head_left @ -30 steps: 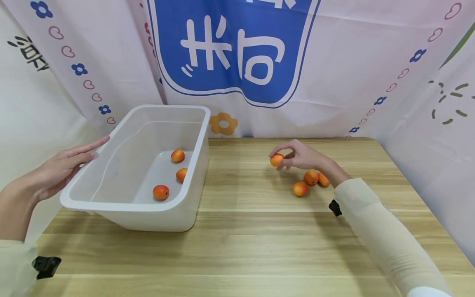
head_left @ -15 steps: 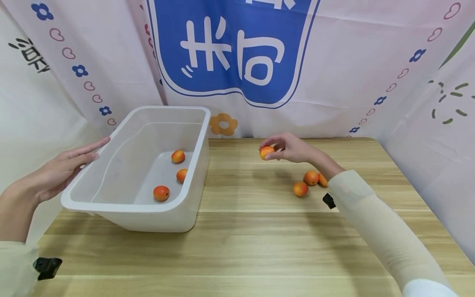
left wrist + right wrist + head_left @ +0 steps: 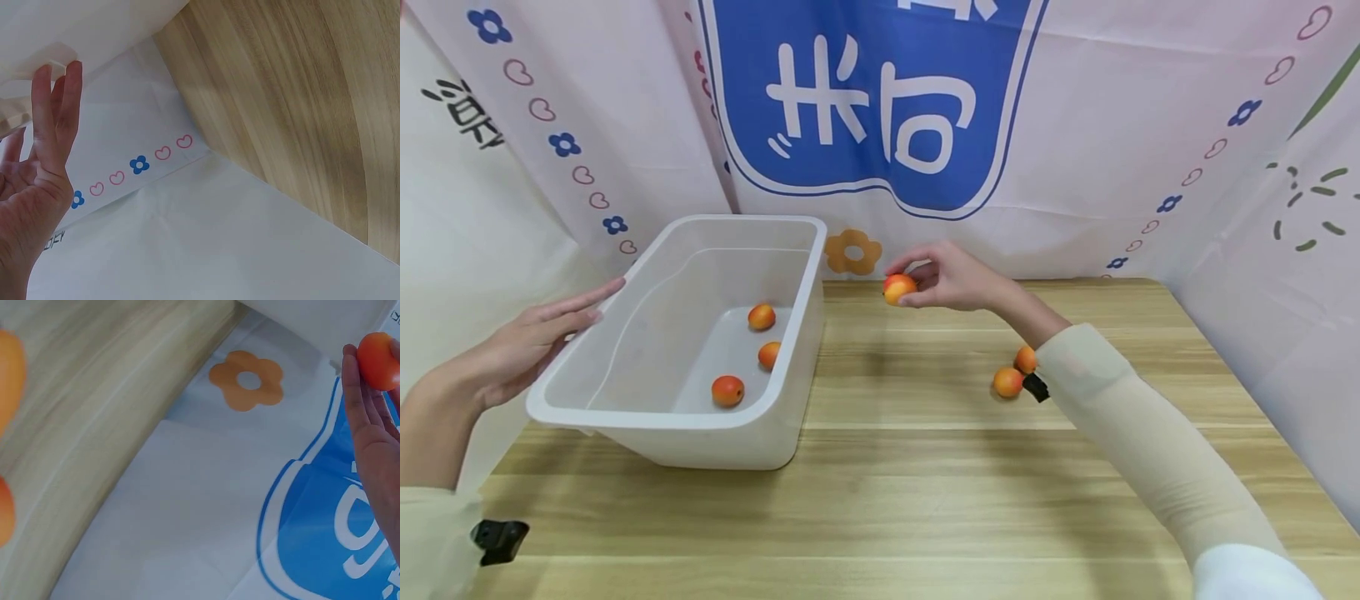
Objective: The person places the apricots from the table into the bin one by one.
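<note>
My right hand (image 3: pixel 951 279) pinches a small orange-red fruit (image 3: pixel 898 289), apricot-like in look, between thumb and fingers. It is held above the far part of the table, to the right of a white plastic tub (image 3: pixel 647 419). In the right wrist view the same fruit (image 3: pixel 377 361) sits at the fingertips. My left hand (image 3: pixel 523 346) touches the tub's left rim with fingers extended; the left wrist view shows those straight fingers (image 3: pixel 74 94) against the tub's outside. Inside the tub lie three similar fruits, one of them a red-orange fruit (image 3: pixel 727 391) near the front.
On the wooden table (image 3: pixel 880 517), a fruit (image 3: pixel 1007 382) and another fruit (image 3: pixel 1026 359) lie beside the right sleeve, which may hide more. A printed cloth (image 3: pixel 1097 133) hangs along the table's back edge.
The right hand has lifted the fruit and carried it left and away from the others, toward the tub. The right forearm now covers one table fruit. The left hand has stayed at the rim.
</note>
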`<state>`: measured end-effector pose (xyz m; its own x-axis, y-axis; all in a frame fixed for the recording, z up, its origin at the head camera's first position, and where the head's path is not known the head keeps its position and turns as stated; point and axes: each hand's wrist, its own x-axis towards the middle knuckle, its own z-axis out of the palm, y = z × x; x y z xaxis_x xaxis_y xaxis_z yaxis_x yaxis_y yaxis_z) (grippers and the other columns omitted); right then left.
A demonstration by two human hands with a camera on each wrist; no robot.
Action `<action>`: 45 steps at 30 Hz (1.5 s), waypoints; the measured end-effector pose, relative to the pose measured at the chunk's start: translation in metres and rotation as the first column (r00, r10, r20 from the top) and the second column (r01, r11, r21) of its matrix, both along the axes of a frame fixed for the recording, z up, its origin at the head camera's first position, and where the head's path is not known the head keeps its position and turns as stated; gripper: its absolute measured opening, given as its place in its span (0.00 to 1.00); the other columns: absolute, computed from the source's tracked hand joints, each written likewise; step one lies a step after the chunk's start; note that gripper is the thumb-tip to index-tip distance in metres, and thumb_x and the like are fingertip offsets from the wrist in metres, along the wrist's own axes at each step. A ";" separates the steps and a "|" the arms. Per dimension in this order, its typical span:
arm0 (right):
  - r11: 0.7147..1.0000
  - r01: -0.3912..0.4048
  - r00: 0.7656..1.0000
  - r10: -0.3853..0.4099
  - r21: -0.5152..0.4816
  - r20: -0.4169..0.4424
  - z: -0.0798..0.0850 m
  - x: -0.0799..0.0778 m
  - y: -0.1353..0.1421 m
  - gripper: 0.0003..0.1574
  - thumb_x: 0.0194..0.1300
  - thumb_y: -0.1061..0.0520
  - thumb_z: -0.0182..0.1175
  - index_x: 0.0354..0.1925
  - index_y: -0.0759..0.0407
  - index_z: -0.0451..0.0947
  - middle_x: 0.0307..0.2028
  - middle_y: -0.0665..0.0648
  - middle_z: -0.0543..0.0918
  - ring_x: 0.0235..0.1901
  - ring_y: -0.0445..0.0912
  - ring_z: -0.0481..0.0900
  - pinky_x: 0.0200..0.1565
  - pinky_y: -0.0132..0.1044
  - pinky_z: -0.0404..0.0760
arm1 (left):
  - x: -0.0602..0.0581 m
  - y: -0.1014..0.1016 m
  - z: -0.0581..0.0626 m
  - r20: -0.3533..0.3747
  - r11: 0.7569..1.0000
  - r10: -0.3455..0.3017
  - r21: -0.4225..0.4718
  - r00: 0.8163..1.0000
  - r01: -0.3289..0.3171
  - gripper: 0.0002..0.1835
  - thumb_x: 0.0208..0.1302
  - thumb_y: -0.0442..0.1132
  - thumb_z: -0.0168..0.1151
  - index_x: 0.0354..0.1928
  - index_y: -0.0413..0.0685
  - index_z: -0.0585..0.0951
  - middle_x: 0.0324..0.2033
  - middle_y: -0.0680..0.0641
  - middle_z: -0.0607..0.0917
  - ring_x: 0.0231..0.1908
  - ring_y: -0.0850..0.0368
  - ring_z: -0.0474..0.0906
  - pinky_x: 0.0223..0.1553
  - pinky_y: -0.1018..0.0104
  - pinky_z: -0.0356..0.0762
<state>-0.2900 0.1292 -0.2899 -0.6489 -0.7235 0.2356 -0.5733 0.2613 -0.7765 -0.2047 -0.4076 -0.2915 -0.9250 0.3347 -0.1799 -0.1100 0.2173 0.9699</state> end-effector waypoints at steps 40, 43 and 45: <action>0.990 -0.143 0.985 0.141 -0.010 -0.097 0.050 0.014 -0.083 0.27 0.63 0.64 0.72 0.59 0.70 0.81 0.51 0.61 0.87 0.49 0.48 0.86 0.50 0.39 0.87 | -0.001 0.001 -0.001 0.011 1.000 0.009 0.026 1.000 -0.009 0.29 0.86 0.35 0.39 0.74 0.79 0.69 0.56 0.70 0.83 0.48 0.63 0.85 0.40 0.61 0.88; 0.987 -0.160 0.984 0.159 -0.006 -0.084 0.050 0.013 -0.093 0.24 0.63 0.65 0.72 0.56 0.71 0.82 0.51 0.62 0.87 0.48 0.48 0.86 0.51 0.38 0.87 | 0.000 0.002 -0.001 0.015 0.999 0.013 0.033 1.000 -0.013 0.28 0.86 0.35 0.39 0.74 0.79 0.69 0.56 0.70 0.83 0.48 0.63 0.86 0.39 0.61 0.88; 0.985 -0.173 0.983 0.172 -0.009 -0.071 0.050 0.013 -0.099 0.23 0.63 0.66 0.72 0.56 0.72 0.82 0.50 0.63 0.87 0.47 0.48 0.86 0.52 0.37 0.86 | 0.000 0.002 -0.001 0.018 0.999 0.012 0.045 1.000 -0.013 0.28 0.86 0.35 0.39 0.73 0.79 0.70 0.56 0.69 0.83 0.48 0.62 0.86 0.39 0.61 0.88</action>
<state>-0.2770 0.0300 -0.2398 -0.4962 -0.8193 0.2874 -0.6618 0.1427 -0.7360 -0.2050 -0.4059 -0.2923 -0.9259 0.3314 -0.1812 -0.1295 0.1722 0.9765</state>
